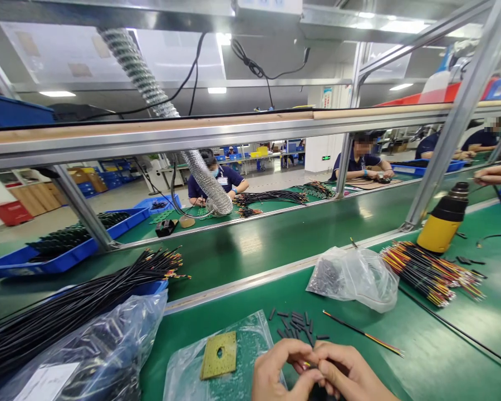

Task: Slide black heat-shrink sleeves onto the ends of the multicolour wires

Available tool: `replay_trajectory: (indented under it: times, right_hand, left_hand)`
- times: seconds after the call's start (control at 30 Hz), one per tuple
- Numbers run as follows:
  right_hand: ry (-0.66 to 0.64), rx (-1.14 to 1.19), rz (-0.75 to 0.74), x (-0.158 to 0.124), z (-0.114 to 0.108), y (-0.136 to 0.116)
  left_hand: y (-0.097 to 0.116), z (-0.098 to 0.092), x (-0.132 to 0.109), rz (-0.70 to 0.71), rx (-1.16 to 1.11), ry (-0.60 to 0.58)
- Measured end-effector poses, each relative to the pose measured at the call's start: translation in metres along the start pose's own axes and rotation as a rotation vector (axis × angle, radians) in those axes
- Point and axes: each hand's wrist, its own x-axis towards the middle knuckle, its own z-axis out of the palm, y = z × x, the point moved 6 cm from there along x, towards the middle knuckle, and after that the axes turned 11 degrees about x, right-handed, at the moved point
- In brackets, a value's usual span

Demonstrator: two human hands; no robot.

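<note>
My left hand [278,370] and my right hand [346,367] meet at the lower middle, fingers closed in a pinch. Between them is a thin black cable [313,367], mostly hidden by the fingers; a bit of yellow and red wire shows at its end. Just beyond my fingertips lies a loose pile of short black tubes [298,324]. To the right of the pile rests a short black wire piece [364,333] with red and yellow leads. A yellow sponge [219,356] with a hole sits on a clear plastic bag [183,367], left of my left hand.
Long black cables [87,303] and a large plastic bag [104,340] fill the left side. Rightward are a bag of small parts [354,278], a wire bundle [434,273] and a yellow heat gun [442,220]. A metal frame [250,131] crosses ahead; co-workers sit beyond it.
</note>
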Motion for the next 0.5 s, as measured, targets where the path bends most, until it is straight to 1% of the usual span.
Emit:
replay_trajectory:
  times: [0.03, 0.1, 0.13, 0.17, 0.23, 0.27, 0.3, 0.33, 0.37, 0.4, 0.43, 0.5]
  right_hand:
    - [0.048, -0.137, -0.040, 0.002, -0.011, -0.004]
    - [0.208, -0.537, -0.111, 0.004, -0.043, -0.010]
    - [0.295, -0.743, -0.126, 0.005, -0.060, -0.011]
    - [0.364, -0.917, -0.107, 0.006, -0.076, -0.010]
    - [0.430, -1.086, -0.051, 0.007, -0.099, -0.004]
    - [0.439, -1.113, -0.034, 0.007, -0.105, -0.002]
    - [0.442, -1.123, -0.030, 0.007, -0.106, -0.002]
    - [0.445, -1.144, -0.034, 0.005, -0.102, -0.004]
    - [0.432, -1.157, -0.048, 0.004, -0.095, -0.009]
    - [0.392, -1.146, -0.069, 0.002, -0.082, -0.014]
    - [0.314, -1.107, -0.093, 0.001, -0.067, -0.018]
    - [0.063, -0.971, -0.147, -0.002, -0.028, -0.022]
  left_hand:
    - [-0.002, -0.003, 0.003, -0.012, 0.023, -0.020]
    - [-0.006, -0.010, 0.012, -0.032, 0.138, -0.081]
    - [-0.008, -0.012, 0.017, -0.034, 0.230, -0.133]
    - [-0.011, -0.013, 0.021, -0.029, 0.335, -0.208]
    - [-0.017, -0.010, 0.025, -0.005, 0.551, -0.389]
    - [-0.020, -0.008, 0.025, 0.014, 0.642, -0.470]
    - [-0.023, -0.005, 0.025, 0.032, 0.716, -0.537]
    - [-0.025, -0.002, 0.023, 0.048, 0.769, -0.589]
    - [-0.028, 0.001, 0.022, 0.060, 0.803, -0.624]
    - [-0.030, 0.004, 0.021, 0.067, 0.818, -0.646]
    - [-0.032, 0.006, 0.019, 0.073, 0.817, -0.660]
    - [-0.035, 0.009, 0.018, 0.085, 0.798, -0.654]
